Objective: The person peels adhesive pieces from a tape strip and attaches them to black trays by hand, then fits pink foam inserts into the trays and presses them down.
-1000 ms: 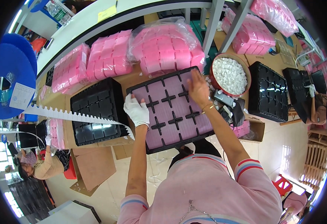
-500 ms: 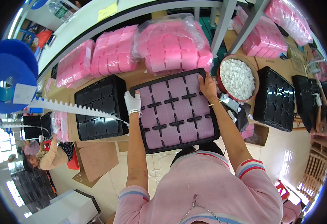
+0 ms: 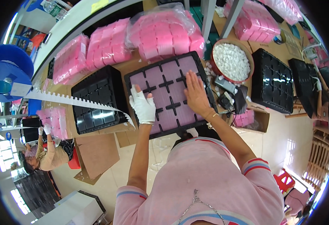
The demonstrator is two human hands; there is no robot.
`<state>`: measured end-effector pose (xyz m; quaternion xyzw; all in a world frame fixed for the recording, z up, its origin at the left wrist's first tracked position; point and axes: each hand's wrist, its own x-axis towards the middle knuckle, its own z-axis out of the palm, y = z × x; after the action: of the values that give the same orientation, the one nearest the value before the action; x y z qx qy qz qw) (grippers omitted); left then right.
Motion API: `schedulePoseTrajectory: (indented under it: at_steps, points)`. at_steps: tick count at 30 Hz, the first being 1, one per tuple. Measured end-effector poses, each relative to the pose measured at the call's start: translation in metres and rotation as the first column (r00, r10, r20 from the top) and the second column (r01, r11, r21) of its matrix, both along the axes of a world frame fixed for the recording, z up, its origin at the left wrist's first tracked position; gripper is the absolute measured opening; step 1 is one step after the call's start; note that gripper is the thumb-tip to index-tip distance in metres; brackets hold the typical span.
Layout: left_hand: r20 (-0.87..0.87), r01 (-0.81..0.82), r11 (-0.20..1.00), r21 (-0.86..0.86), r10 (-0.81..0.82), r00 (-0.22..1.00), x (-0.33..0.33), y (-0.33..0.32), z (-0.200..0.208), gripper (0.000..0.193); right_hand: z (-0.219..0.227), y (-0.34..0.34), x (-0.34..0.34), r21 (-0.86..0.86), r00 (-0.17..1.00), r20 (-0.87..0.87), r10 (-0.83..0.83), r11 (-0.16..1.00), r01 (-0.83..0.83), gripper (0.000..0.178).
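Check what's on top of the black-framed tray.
On the tray: gloved left hand, bare right hand, over its purple panel and black crosses. Panel areas beneath the hands are covered, so unseen.

Under the person's left hand (image 3: 143,107) and right hand (image 3: 197,94), a tray (image 3: 173,106) is lying between a second tray (image 3: 98,102) on its left and a bowl (image 3: 214,68) of pieces (image 3: 231,60) on its right, while a third tray (image 3: 272,80) is sitting right of the bowl and bundles (image 3: 108,43) are standing in a row behind the first tray.

A factory workshop: large blue reel (image 3: 12,71), bagged pink stacks (image 3: 110,41), tub (image 3: 250,57) of white pieces (image 3: 231,60), co-worker (image 3: 51,155).
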<state>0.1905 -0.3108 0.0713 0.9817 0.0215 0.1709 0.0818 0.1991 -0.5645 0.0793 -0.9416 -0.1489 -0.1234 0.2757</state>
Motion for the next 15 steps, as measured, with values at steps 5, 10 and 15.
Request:
schedulePoseTrajectory:
  at_steps: [5,10,15]
  points:
    - [-0.149,0.140,0.989,0.052,-0.131,0.980,-0.033,-0.005,-0.016,0.074,-0.009,0.010,-0.016,-0.057,0.994,-0.107,0.023,0.998,-0.029,0.070]
    - [-0.159,0.143,0.980,0.138,-0.121,0.980,-0.046,0.007,-0.005,0.068,-0.029,-0.009,-0.016,-0.236,1.000,-0.030,-0.004,0.972,-0.003,0.066]
    - [-0.140,-0.011,0.994,0.109,0.026,0.990,-0.072,0.014,-0.003,0.077,-0.008,-0.032,-0.035,-0.116,0.987,0.097,-0.125,0.984,0.136,0.067]
